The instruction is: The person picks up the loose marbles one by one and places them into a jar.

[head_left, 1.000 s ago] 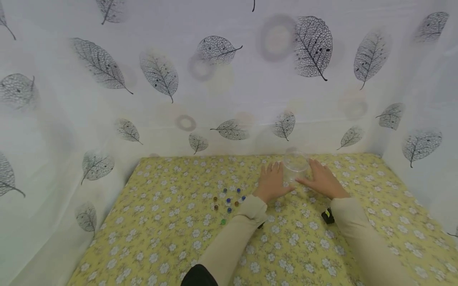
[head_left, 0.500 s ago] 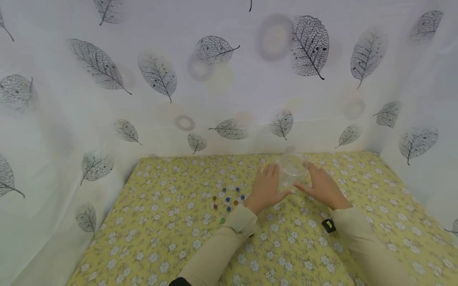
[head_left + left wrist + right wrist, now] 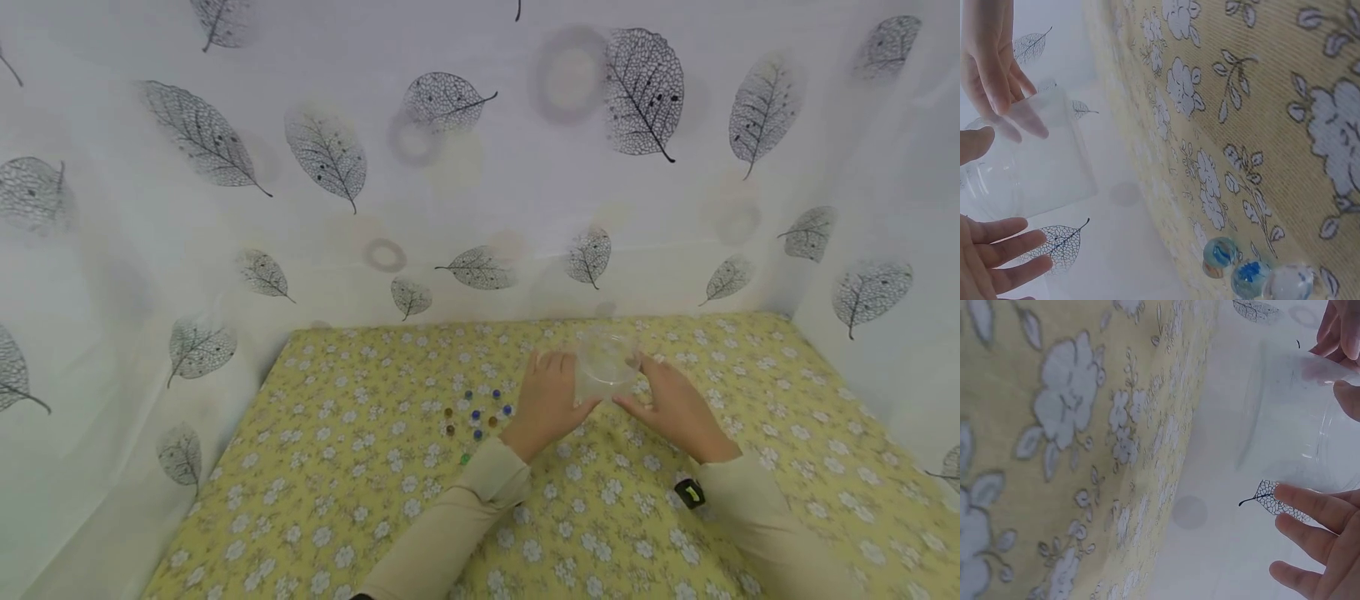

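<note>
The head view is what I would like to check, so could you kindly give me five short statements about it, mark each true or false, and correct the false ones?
1. The clear container is between the left hand and the right hand. True.
2. A green marble lies nearer to the person than the other marbles. True.
3. The marbles lie inside the container. False: they lie on the flowered cloth.
4. Every marble is green. False: blue and brown ones lie there too.
5. Both sleeves are beige. True.
</note>
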The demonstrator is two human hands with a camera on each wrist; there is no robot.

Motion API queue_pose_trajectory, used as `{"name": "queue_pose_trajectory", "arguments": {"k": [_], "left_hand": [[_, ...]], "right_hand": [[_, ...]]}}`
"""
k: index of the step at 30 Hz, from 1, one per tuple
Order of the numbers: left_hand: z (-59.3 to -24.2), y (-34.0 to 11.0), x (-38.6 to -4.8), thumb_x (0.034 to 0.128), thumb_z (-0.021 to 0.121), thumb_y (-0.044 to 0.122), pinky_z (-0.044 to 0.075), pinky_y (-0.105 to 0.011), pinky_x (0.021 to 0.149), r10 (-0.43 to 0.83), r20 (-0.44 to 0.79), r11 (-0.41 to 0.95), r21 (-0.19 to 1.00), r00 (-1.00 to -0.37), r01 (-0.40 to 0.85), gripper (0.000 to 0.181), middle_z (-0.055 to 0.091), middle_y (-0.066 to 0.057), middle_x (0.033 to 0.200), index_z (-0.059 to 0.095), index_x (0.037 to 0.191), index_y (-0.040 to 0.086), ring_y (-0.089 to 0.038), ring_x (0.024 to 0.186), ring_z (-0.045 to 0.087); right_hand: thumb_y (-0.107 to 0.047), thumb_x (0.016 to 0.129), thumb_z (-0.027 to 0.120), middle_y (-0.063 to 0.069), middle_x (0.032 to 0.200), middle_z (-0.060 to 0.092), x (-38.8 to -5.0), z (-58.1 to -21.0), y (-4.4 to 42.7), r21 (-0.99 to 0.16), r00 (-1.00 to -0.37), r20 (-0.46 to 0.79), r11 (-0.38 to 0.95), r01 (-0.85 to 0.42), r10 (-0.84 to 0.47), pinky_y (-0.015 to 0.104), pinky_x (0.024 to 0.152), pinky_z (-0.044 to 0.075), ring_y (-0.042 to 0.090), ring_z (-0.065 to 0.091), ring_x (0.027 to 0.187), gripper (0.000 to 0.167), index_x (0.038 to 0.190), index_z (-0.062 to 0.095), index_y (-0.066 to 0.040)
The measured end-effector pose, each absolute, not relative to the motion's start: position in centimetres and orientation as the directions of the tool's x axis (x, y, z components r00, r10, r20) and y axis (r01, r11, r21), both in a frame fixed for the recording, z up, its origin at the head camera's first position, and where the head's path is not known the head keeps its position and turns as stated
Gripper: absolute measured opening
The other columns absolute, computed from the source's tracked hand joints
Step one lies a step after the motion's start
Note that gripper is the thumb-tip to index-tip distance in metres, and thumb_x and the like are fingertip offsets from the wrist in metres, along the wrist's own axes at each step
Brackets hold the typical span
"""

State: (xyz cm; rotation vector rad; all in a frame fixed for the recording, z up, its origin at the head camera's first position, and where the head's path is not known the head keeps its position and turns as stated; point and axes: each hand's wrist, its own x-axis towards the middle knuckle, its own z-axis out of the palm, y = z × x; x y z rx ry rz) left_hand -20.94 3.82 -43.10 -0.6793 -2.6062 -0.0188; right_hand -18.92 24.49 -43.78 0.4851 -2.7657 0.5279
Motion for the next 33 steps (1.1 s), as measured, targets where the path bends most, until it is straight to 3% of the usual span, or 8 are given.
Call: {"name": "queue_pose_trajectory", "arguments": {"k": [16, 25, 33], "left_hand": [[-43.1, 1.8, -18.7, 0.0829, 0.054, 0.066, 0.030, -0.048, 0.112, 0.536, 0.399, 0.842, -0.185, -0.744, 0.507, 0.058, 0.067, 0.000, 0.104, 0.065, 0.105, 0.013, -0.018, 0.106, 0.059], [-43.8, 1.0, -17.7, 0.0835, 0.055, 0.065, 0.038, -0.044, 0.107, 0.575, 0.393, 0.816, -0.212, -0.717, 0.538, 0.056, 0.068, -0.001, 0.101, 0.067, 0.102, 0.013, -0.018, 0.102, 0.059], [-44.4, 0.6, -17.5, 0.0816, 0.059, 0.063, 0.040, -0.042, 0.105, 0.597, 0.403, 0.799, -0.223, -0.694, 0.559, 0.051, 0.069, 0.000, 0.097, 0.068, 0.099, 0.016, -0.017, 0.098, 0.062]], "right_hand": [[-0.049, 0.079, 0.070, 0.014, 0.106, 0.069, -17.0, -44.5, 23.7, -0.283, -0.901, 0.272, 0.866, -0.412, -0.339, 0.062, 0.093, 0.041, 0.036, 0.065, 0.095, 0.058, 0.117, 0.056, -0.007], [-0.048, 0.074, 0.074, 0.008, 0.093, 0.070, -16.6, -44.8, 23.3, -0.185, -0.863, 0.269, 0.857, -0.481, -0.427, 0.056, 0.102, 0.038, 0.022, 0.067, 0.078, 0.060, 0.110, 0.061, -0.002], [-0.053, 0.069, 0.077, 0.001, 0.078, 0.062, -16.6, -45.3, 23.6, -0.051, -0.811, 0.346, 0.854, -0.518, -0.471, 0.049, 0.084, 0.049, 0.016, 0.059, 0.070, 0.058, 0.101, 0.059, -0.007]]}}
